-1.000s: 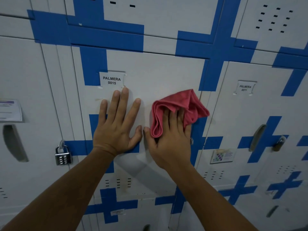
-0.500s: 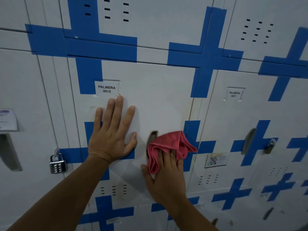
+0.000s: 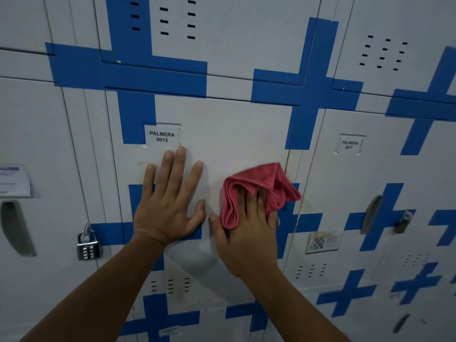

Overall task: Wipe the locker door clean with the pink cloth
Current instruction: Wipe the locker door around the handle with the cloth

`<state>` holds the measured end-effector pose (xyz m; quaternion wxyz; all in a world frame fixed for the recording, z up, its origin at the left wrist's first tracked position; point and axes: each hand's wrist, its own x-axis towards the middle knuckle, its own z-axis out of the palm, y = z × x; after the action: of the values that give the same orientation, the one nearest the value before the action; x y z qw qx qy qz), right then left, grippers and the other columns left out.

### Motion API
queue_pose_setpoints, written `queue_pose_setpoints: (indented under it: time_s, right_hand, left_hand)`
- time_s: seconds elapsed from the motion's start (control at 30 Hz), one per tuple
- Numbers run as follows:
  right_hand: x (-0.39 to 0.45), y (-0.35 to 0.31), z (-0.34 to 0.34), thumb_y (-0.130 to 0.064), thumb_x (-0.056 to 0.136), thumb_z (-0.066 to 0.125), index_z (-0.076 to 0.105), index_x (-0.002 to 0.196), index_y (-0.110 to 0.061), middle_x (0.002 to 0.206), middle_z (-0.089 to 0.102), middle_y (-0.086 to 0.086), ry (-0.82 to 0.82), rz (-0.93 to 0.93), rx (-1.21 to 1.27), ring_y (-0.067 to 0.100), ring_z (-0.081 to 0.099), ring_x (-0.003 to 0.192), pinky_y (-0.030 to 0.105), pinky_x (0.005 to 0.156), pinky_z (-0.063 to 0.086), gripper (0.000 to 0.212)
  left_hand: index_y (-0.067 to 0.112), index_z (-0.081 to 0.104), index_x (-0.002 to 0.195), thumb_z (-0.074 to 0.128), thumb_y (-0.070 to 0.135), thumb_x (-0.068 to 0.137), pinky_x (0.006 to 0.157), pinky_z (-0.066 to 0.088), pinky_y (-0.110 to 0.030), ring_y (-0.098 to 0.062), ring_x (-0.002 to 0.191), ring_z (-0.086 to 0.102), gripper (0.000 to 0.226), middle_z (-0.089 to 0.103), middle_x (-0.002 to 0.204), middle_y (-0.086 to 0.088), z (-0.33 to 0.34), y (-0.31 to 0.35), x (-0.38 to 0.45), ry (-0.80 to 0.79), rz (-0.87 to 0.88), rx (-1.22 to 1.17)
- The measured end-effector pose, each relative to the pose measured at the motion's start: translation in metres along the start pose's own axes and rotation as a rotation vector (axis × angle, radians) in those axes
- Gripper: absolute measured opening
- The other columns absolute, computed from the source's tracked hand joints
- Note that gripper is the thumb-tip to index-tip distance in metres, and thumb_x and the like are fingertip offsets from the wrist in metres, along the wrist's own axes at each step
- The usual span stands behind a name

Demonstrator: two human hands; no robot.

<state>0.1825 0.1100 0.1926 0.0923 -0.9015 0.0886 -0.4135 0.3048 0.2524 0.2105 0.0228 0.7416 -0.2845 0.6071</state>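
The white locker door [image 3: 229,134] with blue cross stripes fills the middle of the view and carries a label reading PALMERA 0015 [image 3: 162,137]. My left hand [image 3: 170,201] lies flat on the door just below that label, fingers spread. Pressed against the door's right side is a folded pink cloth [image 3: 261,183], held there under the fingers of my right hand [image 3: 246,230]. The cloth and hand cover the door's recessed handle.
A combination padlock [image 3: 87,245] hangs on the locker to the left. The right neighbour, labelled PALMERA 0011 [image 3: 350,144], has a handle [image 3: 372,213], a small padlock [image 3: 402,223] and a sticker [image 3: 324,241]. More lockers sit above and below.
My right hand swept the pink cloth down the door, uncovering the handle recess, then back up over it. My left hand stayed flat in place.
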Motion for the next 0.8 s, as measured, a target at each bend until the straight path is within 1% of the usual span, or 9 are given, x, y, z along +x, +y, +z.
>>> queue_pose_setpoints:
  time_s: [0.13,0.27,0.33,0.4,0.43,0.53,0.63,0.7,0.8]
  right_hand:
    - [-0.045,0.012,0.022,-0.068,0.091,0.037,0.013,0.153,-0.028,0.156,0.030,0.001,-0.110,0.099,0.054,0.023,0.022,0.146,0.044,0.119,0.015,0.077]
    - [-0.072,0.018,0.036,-0.063,0.088,0.046,0.024,0.149,-0.027,0.149,0.041,0.000,-0.169,0.102,0.046,0.024,0.034,0.140,0.049,0.113,0.033,0.074]
    - [-0.067,0.017,0.035,-0.066,0.089,0.043,0.022,0.150,-0.027,0.152,0.039,0.001,-0.166,0.102,0.015,0.025,0.032,0.142,0.048,0.117,0.026,0.076]
    - [-0.054,0.016,0.029,-0.070,0.091,0.034,0.017,0.153,-0.027,0.157,0.030,0.000,-0.150,0.084,0.005,0.023,0.020,0.147,0.043,0.120,0.009,0.078]
    - [-0.044,0.015,0.025,-0.070,0.092,0.030,0.015,0.155,-0.027,0.159,0.026,0.000,-0.136,0.071,0.005,0.022,0.015,0.148,0.043,0.120,0.005,0.078]
    - [-0.015,0.008,0.010,-0.067,0.094,0.029,0.016,0.155,-0.022,0.160,0.024,0.005,-0.051,0.037,-0.037,0.024,0.010,0.150,0.049,0.121,0.006,0.077]
    - [0.000,0.003,0.004,-0.065,0.095,0.032,0.018,0.155,-0.019,0.160,0.023,0.008,0.000,0.040,-0.041,0.026,0.011,0.150,0.051,0.120,0.008,0.077]
    - [-0.005,0.002,0.006,-0.064,0.095,0.033,0.019,0.155,-0.020,0.159,0.025,0.006,-0.005,0.038,-0.041,0.025,0.011,0.150,0.049,0.120,0.007,0.076]
    - [-0.032,0.005,0.020,-0.067,0.093,0.033,0.022,0.153,-0.023,0.158,0.029,0.001,-0.090,0.077,0.010,0.022,0.017,0.148,0.045,0.121,0.010,0.075]
  left_hand:
    - [0.013,0.018,0.159,0.042,0.050,0.091,0.124,0.003,-0.051,-0.033,0.154,0.002,0.081,0.011,0.163,-0.021,0.001,0.001,-0.001,0.024,0.005,0.010]
    - [0.013,0.020,0.158,0.042,0.049,0.091,0.124,0.003,-0.051,-0.032,0.154,0.001,0.080,0.013,0.163,-0.020,0.001,0.001,0.000,0.033,0.005,0.002]
    - [0.013,0.019,0.158,0.041,0.050,0.091,0.124,0.003,-0.051,-0.032,0.154,0.000,0.079,0.014,0.163,-0.021,0.001,0.000,0.000,0.026,0.002,-0.002]
    - [0.013,0.018,0.158,0.041,0.050,0.091,0.123,0.003,-0.051,-0.032,0.154,-0.001,0.080,0.014,0.163,-0.021,0.001,0.001,0.000,0.023,-0.001,-0.004]
    - [0.013,0.018,0.158,0.042,0.050,0.091,0.123,0.003,-0.051,-0.032,0.154,-0.001,0.081,0.014,0.163,-0.021,0.001,0.001,0.000,0.022,-0.001,-0.004]
    - [0.014,0.015,0.159,0.042,0.052,0.091,0.124,0.002,-0.051,-0.032,0.154,-0.002,0.082,0.009,0.164,-0.020,0.001,0.001,0.000,0.007,0.000,-0.009]
    - [0.014,0.014,0.159,0.040,0.053,0.092,0.124,0.000,-0.050,-0.032,0.154,-0.003,0.082,0.005,0.164,-0.019,0.001,0.001,0.000,-0.005,0.002,-0.007]
    - [0.014,0.015,0.159,0.040,0.053,0.092,0.124,0.000,-0.050,-0.032,0.154,-0.002,0.081,0.006,0.164,-0.019,0.001,0.001,-0.001,-0.002,0.000,-0.007]
    - [0.014,0.016,0.159,0.040,0.051,0.092,0.124,0.001,-0.051,-0.032,0.154,-0.001,0.080,0.008,0.164,-0.019,0.001,0.001,-0.001,0.007,-0.004,-0.015]
